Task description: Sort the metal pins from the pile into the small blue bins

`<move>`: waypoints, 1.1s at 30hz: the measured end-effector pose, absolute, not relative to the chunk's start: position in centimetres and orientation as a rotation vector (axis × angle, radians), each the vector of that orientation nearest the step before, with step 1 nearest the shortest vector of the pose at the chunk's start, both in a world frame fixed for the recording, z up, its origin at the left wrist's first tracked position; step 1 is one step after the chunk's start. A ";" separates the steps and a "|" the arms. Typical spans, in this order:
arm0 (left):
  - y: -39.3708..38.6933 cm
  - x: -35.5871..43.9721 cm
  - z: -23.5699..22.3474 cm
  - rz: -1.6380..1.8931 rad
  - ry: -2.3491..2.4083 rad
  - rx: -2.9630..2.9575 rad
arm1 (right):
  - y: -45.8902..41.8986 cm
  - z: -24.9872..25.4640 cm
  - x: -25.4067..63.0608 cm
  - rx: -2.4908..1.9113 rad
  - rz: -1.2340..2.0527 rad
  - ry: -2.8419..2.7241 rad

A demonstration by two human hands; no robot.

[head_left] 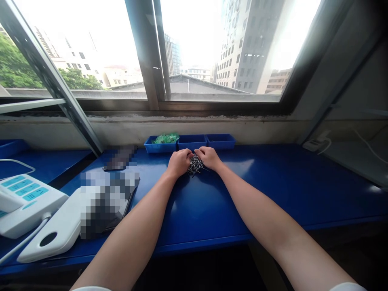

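Observation:
A small heap of thin, dark and silvery metal pieces, like screws or rivets (pixel 196 167), lies on the blue tabletop (pixel 209 214). My left hand (pixel 180 161) rests against the heap's left side, its fingers curled and closed. On the opposite side my right hand (pixel 209 157) is closed too, thumb and fingers drawn together at the heap's upper right edge. The fingertips almost meet behind the pieces. Whatever sits between the fingers of either hand is too small or hidden to make out.
Behind my hands stand three blue bins: the left bin (pixel 161 148) holds green plastic wrapping, beside a middle bin (pixel 192 141) and a right bin (pixel 220 140). To the left lie a white power strip (pixel 32 202), a white device (pixel 54 230) and blurred-out items.

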State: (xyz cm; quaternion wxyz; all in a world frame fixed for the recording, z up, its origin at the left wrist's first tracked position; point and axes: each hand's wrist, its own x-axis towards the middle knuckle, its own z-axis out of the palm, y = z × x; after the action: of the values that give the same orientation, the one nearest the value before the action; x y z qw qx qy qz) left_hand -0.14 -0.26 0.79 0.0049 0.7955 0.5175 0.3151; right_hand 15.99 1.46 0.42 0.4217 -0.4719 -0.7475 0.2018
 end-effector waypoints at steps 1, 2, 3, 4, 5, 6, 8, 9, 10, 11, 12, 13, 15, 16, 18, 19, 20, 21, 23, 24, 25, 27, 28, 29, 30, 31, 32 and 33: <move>-0.2 -0.2 0.7 0.988 1.633 2.484 | 1.6 0.4 16.1 -1.142 0.602 -1.821; -0.1 -0.3 0.6 0.993 1.639 2.476 | 1.7 0.3 16.3 -1.098 0.696 -1.776; -0.1 -0.3 0.5 1.001 1.639 2.468 | 1.7 0.3 16.4 -1.055 0.783 -1.738; 0.0 -0.3 0.4 1.009 1.633 2.462 | 1.8 0.3 16.6 -1.019 0.856 -1.705; 0.0 -0.4 0.4 1.014 1.627 2.454 | 1.8 0.3 16.7 -0.995 0.913 -1.676; 0.0 -0.4 0.3 1.014 1.622 2.446 | 1.8 0.3 16.8 -0.984 0.957 -1.648; 0.0 -0.3 0.3 0.997 1.614 2.435 | 1.8 0.4 16.9 -0.992 1.013 -1.598; 0.0 -0.3 0.4 0.986 1.612 2.430 | 1.8 0.4 16.9 -1.002 1.024 -1.581; 0.0 -0.2 0.4 0.979 1.612 2.424 | 1.9 0.5 16.9 -1.018 1.021 -1.563; 0.0 -0.2 0.4 0.980 1.618 2.416 | 1.9 0.5 17.0 -1.040 1.001 -1.541; 0.0 -0.2 0.4 0.989 1.634 2.404 | 2.0 0.6 17.1 -1.071 0.963 -1.513; 0.1 -0.2 0.3 1.005 1.659 2.387 | 2.1 0.6 17.2 -1.111 0.901 -1.482; 0.3 -0.3 0.2 1.046 1.721 2.347 | 2.3 0.8 17.7 -1.219 0.697 -1.426; 0.4 -0.4 0.1 1.065 1.750 2.330 | 2.4 0.9 18.0 -1.282 0.567 -1.406; 0.6 -0.6 -0.1 1.082 1.796 2.306 | 2.3 1.0 18.8 -1.413 0.302 -1.399; 0.7 -0.7 -0.2 1.075 1.821 2.296 | 2.3 1.0 19.2 -1.477 0.207 -1.401; 0.7 -0.8 -0.3 1.058 1.846 2.287 | 2.3 0.9 19.5 -1.536 0.126 -1.412; 0.7 -0.9 -0.3 1.035 1.867 2.280 | 2.3 0.8 19.8 -1.594 0.062 -1.429; 0.7 -1.0 -0.4 0.976 1.896 2.271 | 2.3 0.5 20.2 -1.699 -0.005 -1.468; 0.7 -1.1 -0.4 0.947 1.904 2.270 | 2.4 0.4 20.3 -1.738 -0.017 -1.490; 0.7 -1.1 -0.4 0.921 1.910 2.269 | 2.5 0.2 20.4 -1.769 -0.019 -1.512; 0.6 -1.2 -0.3 0.883 1.915 2.272 | 2.7 -0.1 20.4 -1.808 -0.013 -1.559; 0.6 -1.2 -0.4 0.868 1.914 2.274 | 2.8 -0.2 20.4 -1.823 -0.010 -1.578; 0.6 -1.2 -0.4 0.854 1.913 2.278 | 2.8 -0.3 20.4 -1.836 -0.008 -1.596; 0.7 -1.1 -0.4 0.838 1.910 2.284 | 2.8 -0.3 20.3 -1.850 -0.007 -1.609; 0.7 -1.1 -0.4 0.822 1.910 2.290 | 2.9 -0.4 20.3 -1.861 -0.006 -1.617; 0.7 -1.1 -0.4 0.807 1.911 2.297 | 2.9 -0.4 20.3 -1.869 -0.005 -1.623; 0.7 -1.1 -0.5 0.793 1.914 2.302 | 2.9 -0.5 20.3 -1.875 -0.001 -1.625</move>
State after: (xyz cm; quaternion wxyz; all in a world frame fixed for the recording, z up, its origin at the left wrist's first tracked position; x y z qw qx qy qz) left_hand -1.07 0.70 -0.46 0.0222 0.7432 0.6177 0.2561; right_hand 20.26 2.86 -0.51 0.3243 -0.7147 -0.6197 -0.0004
